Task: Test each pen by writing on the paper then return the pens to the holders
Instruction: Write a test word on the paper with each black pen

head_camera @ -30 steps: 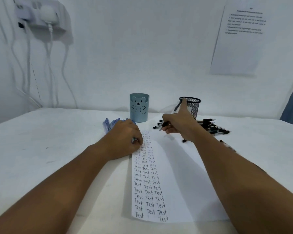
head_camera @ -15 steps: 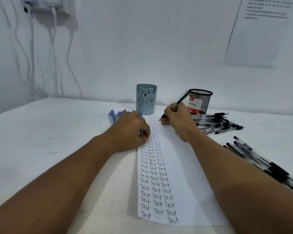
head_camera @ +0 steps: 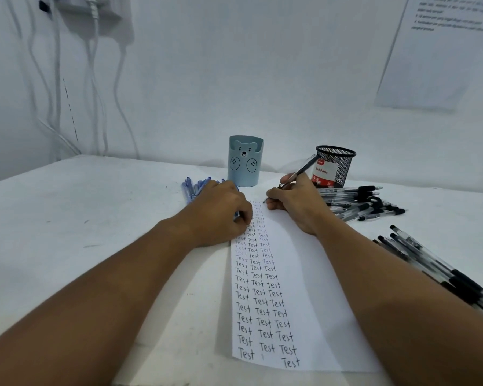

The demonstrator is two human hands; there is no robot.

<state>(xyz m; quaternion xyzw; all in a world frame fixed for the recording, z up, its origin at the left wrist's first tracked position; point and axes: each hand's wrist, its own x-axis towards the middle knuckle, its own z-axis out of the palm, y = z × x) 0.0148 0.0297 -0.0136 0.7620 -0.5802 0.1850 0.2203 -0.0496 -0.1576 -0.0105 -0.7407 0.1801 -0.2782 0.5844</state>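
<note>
You have two holders: one blue bear cup [head_camera: 245, 162], one black mesh cup [head_camera: 335, 166]. One paper [head_camera: 304, 274]. Three pen heaps; pens too overlapped to count.

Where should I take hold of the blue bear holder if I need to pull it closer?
Wrap the fingers round the smooth lower wall of the blue bear holder, coming from the front left. It stands upright, its top rim is notched, and the right hand with the pen crowds its right side. This is a judgement.
</note>
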